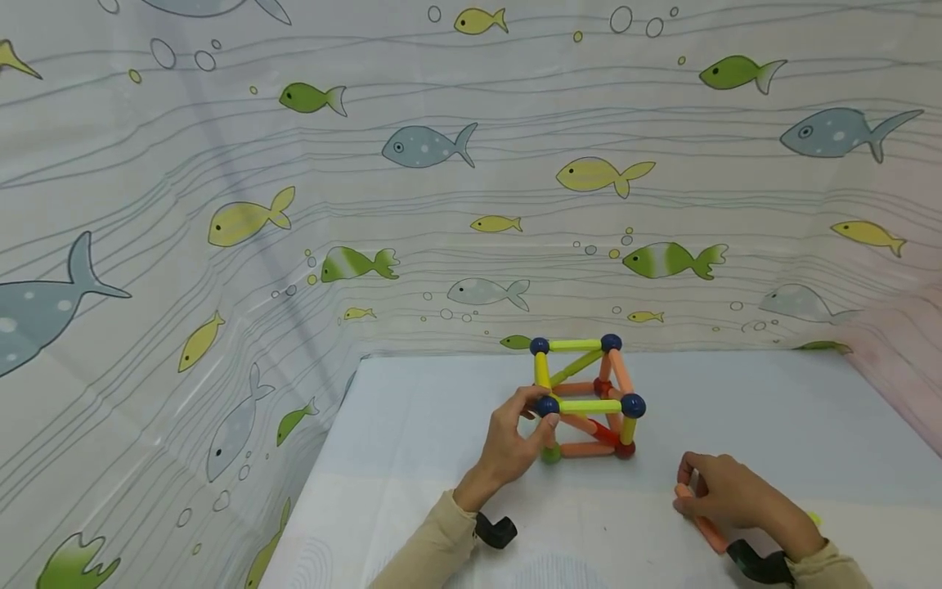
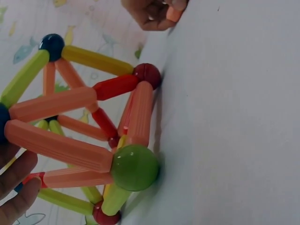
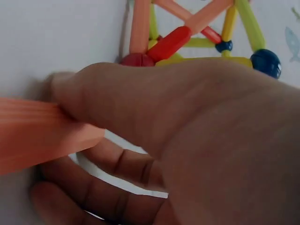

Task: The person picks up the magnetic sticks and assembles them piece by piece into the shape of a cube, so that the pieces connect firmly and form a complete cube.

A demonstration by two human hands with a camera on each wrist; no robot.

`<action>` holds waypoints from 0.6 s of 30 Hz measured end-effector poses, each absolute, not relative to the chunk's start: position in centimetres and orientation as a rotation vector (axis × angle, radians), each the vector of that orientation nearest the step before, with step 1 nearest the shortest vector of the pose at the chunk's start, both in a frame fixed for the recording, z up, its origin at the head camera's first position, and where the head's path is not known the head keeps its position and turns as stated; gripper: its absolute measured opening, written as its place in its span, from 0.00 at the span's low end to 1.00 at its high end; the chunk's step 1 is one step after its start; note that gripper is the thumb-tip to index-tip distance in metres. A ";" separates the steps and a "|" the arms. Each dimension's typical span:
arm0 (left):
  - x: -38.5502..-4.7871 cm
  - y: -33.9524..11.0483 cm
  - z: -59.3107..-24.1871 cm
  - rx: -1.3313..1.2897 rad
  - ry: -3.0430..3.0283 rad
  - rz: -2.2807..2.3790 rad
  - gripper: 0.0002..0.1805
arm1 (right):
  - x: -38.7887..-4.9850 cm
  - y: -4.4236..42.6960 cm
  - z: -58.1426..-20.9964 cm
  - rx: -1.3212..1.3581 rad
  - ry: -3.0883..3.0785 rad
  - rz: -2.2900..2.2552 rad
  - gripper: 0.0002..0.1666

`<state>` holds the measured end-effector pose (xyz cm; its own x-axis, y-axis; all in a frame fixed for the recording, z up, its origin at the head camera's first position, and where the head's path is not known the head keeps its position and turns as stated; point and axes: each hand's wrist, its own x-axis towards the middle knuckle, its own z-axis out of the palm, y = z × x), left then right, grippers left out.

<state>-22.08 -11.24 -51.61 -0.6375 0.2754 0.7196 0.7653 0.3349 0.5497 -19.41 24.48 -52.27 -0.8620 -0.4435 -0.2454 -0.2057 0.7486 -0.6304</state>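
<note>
A box-shaped frame of toy building rods (image 1: 591, 406) and balls stands on the white table. Dark blue balls mark its upper corners; a green ball (image 2: 136, 168) and red balls sit at the bottom. My left hand (image 1: 508, 438) holds the near left upper corner, thumb and fingers around the blue ball (image 1: 548, 406). To the right of the frame, low over the table, my right hand (image 1: 728, 495) pinches an orange rod (image 1: 710, 536) near one end. In the right wrist view, the thumb covers part of that rod (image 3: 37, 136).
A small yellow-green piece (image 1: 814, 519) shows beyond my right wrist, mostly hidden. The white table (image 1: 434, 409) meets a fish-printed sheet (image 1: 412, 213) at the back and left side. Both wrists wear black straps.
</note>
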 end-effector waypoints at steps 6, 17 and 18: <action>-22.1 -11.5 -51.4 -0.906 -2.072 -1.287 0.15 | -20.6 25.1 -52.4 -0.560 2.532 -1.012 0.15; -21.8 -11.2 -50.7 -0.907 -2.074 -1.318 0.14 | -24.0 25.1 -47.4 -0.009 2.515 -1.592 0.44; -21.9 -11.3 -50.9 -0.908 -2.076 -1.319 0.14 | -24.3 24.7 -46.8 -0.009 2.501 -1.642 0.44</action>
